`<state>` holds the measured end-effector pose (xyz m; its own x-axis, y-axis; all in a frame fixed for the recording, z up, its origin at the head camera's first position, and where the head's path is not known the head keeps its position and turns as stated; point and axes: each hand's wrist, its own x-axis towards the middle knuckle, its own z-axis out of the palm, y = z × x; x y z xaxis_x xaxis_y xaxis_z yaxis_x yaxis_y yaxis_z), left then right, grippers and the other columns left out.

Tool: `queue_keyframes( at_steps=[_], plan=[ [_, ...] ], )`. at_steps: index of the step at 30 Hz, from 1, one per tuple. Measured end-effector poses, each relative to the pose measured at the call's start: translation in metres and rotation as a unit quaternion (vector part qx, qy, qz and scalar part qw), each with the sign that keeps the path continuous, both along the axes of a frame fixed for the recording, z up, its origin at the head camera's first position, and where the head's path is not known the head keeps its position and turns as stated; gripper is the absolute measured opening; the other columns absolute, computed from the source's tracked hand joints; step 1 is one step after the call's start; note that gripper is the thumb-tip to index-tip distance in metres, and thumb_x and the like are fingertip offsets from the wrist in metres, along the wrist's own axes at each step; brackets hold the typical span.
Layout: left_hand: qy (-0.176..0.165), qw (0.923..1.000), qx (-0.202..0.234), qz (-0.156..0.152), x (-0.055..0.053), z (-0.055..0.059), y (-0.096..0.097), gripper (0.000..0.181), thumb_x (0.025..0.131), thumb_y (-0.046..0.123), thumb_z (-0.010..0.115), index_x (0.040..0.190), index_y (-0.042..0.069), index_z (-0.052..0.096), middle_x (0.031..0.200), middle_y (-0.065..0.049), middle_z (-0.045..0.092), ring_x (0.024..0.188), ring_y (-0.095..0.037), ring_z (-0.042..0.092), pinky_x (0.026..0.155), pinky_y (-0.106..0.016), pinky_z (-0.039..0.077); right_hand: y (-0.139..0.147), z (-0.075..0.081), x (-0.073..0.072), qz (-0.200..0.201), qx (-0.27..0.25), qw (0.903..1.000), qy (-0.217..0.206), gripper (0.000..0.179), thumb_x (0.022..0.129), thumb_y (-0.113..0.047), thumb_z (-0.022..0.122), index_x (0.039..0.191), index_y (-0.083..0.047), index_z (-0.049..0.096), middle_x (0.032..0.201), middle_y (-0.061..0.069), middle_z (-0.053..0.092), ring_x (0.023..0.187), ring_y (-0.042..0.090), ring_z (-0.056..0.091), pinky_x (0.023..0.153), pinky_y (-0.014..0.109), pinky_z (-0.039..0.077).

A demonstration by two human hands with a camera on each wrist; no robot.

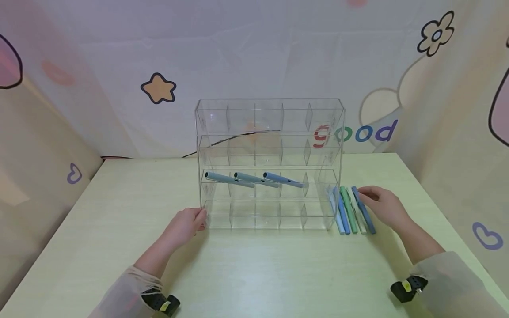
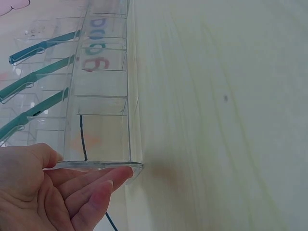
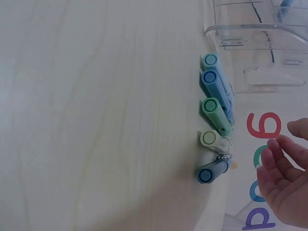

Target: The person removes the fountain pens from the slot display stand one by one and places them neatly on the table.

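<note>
Your left hand (image 1: 186,225) grips the lower left side of the clear acrylic organizer (image 1: 270,201) between thumb and fingers. Your right hand (image 1: 381,206) is at the far end of the dark blue pen (image 1: 363,210), rightmost of the row on the counter (image 1: 262,269); its thumb and fingertips look slightly apart, and contact can't be judged. You seem to be at the pickup step. The next move calls for a pinch that spares the pale pen (image 1: 359,216) just beside it, with the organizer, three slanted pens (image 1: 254,179) in its third tier, held steady.
</note>
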<state>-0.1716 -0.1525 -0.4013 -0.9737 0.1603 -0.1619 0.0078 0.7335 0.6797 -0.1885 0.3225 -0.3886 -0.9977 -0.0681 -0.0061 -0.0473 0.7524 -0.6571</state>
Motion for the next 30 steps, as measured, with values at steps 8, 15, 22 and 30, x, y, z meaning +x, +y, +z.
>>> queue_keyframes(
  at_steps=[8,15,22,30],
  plan=[
    [0.001,1.0,-0.003,0.0,0.0,0.0,0.0,0.033,0.097,0.017,0.038,0.102,-0.004,0.063,0.081,-0.012,0.065,0.065,-0.02,0.057,0.052,-0.03,0.042,-0.015,0.013,0.006,0.019,-0.02,0.9996,0.009,0.045,0.099,-0.03,0.044,0.127,0.006,0.049,0.124,0.027,0.051,0.116,0.044,0.044,0.094,0.055,0.036],
    [0.001,1.0,-0.008,0.0,0.0,-0.001,0.0,0.034,0.097,0.018,0.039,0.105,-0.004,0.063,0.081,-0.011,0.065,0.065,-0.019,0.056,0.053,-0.03,0.042,-0.027,0.023,0.01,0.031,-0.035,0.9988,0.012,0.044,0.098,-0.03,0.046,0.127,0.003,0.05,0.124,0.024,0.052,0.115,0.04,0.046,0.093,0.053,0.038],
    [0.001,1.0,-0.007,0.001,0.0,-0.001,0.0,0.034,0.098,0.018,0.039,0.107,-0.005,0.062,0.084,-0.013,0.066,0.07,-0.021,0.06,0.055,-0.03,0.044,-0.037,0.034,0.012,0.031,-0.039,0.9986,0.017,0.043,0.098,-0.03,0.045,0.127,0.001,0.051,0.123,0.021,0.054,0.112,0.036,0.048,0.091,0.051,0.041],
    [0.001,1.0,-0.004,0.0,0.001,-0.001,0.0,0.035,0.097,0.018,0.038,0.11,-0.005,0.062,0.09,-0.016,0.067,0.074,-0.022,0.062,0.056,-0.031,0.046,-0.041,0.044,0.016,0.029,-0.053,0.9978,0.029,0.043,0.097,-0.034,0.046,0.126,-0.001,0.053,0.121,0.017,0.056,0.107,0.03,0.05,0.08,0.017,0.043]
  ],
)
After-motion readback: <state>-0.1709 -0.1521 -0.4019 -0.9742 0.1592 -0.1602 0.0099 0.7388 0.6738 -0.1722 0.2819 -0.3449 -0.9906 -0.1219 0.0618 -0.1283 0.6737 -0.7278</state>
